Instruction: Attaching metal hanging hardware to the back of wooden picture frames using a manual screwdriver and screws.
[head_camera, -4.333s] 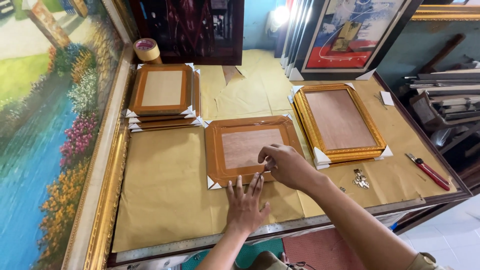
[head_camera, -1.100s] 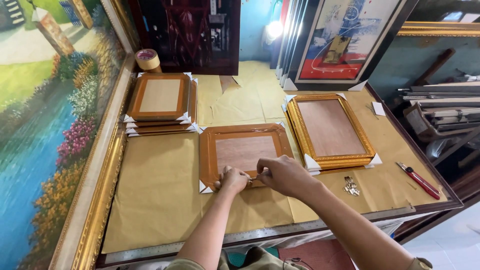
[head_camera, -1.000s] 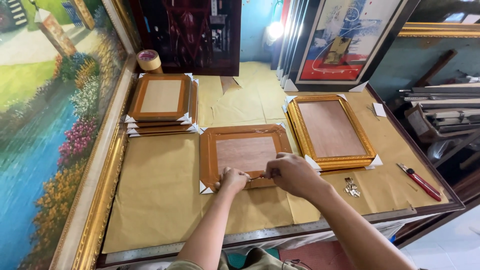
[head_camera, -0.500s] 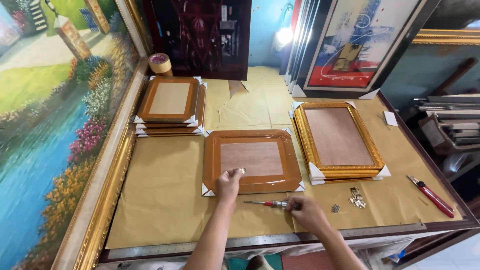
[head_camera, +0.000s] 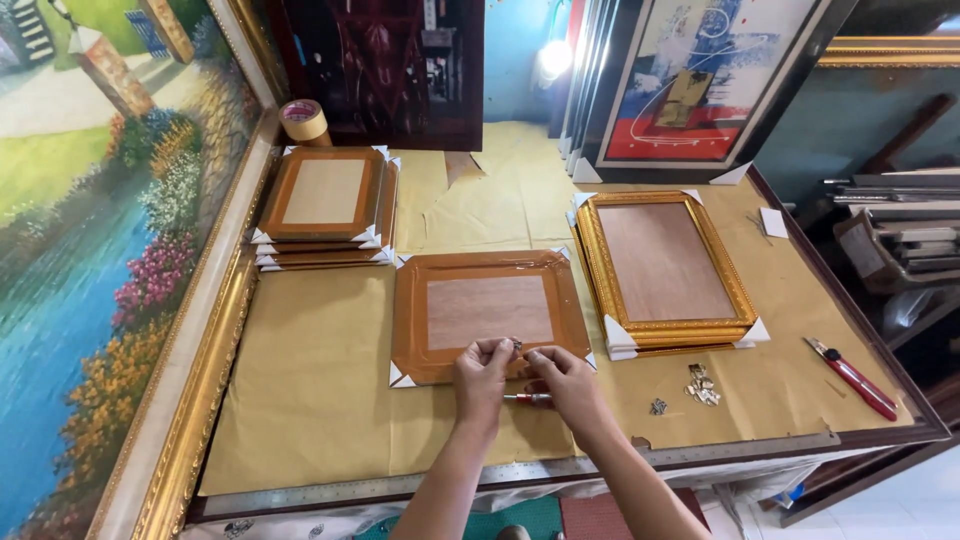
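Both hands are meeting at the near edge of the brown frame (head_camera: 487, 315) lying mid-surface: the left hand (head_camera: 484, 368) is pinching a small metal piece (head_camera: 516, 346), the right hand (head_camera: 563, 378) is gripping a screwdriver (head_camera: 520, 398). Beyond, 1 gold frame (head_camera: 665, 270) is lying.

A brown picture frame lying flat, with a tiny metal piece at its near edge.

The brown picture frame (head_camera: 488, 313) lies face down on the tan paper, its long side running left to right. Its back board is light wood, and shiny brown tape runs around it. White paper corners cover its tips. A small metal piece (head_camera: 517, 346) sits at the middle of the near edge. A screwdriver (head_camera: 522, 398) with a red handle lies just below that edge.
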